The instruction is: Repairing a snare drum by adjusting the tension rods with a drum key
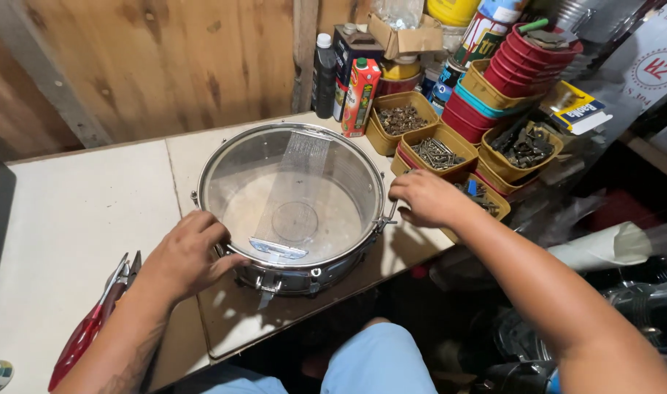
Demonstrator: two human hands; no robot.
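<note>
Hands, left hand [189, 252] and right hand [428, 198], grip snare drum [293, 201] rim (pliers [92, 325] nearby).

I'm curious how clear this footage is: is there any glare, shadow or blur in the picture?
Head view: bright light glares off the drum's clear skin and the white table; hard shadows fall beneath the left hand and right hand; the frame edges bend slightly; the dark lower right corner is murky.

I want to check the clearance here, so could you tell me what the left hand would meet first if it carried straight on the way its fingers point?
The left hand points up and right, and its fingers already rest at the metal rim of the snare drum; the drum comes first.
</note>
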